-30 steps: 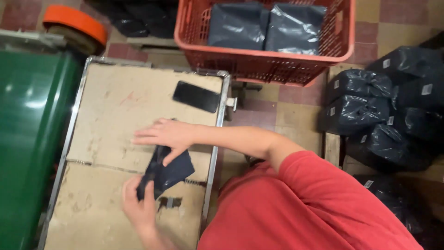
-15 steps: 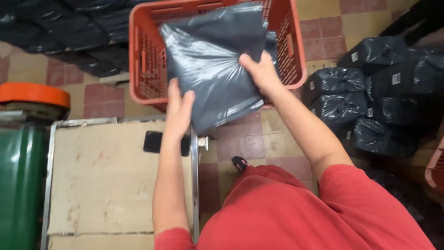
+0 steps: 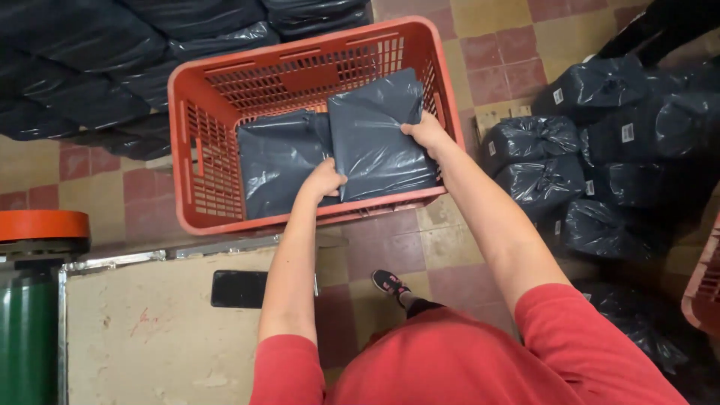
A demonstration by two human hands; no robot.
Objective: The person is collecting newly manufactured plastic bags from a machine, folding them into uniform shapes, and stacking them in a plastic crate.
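Observation:
Both my hands hold a flat dark grey plastic parcel bag inside a red plastic crate on the tiled floor. My left hand grips the bag's near left corner. My right hand grips its right edge. A second dark grey bag lies in the crate to the left, partly under the held one.
A worktable with a metal rim sits at lower left, with a black phone on it. A green machine with an orange top stands at far left. Piles of dark bagged parcels lie right of the crate and behind it.
A second ago my hands worked on a dark item on the table. Then they lifted a grey bag over the crate, and now it rests low inside the crate beside the other bag.

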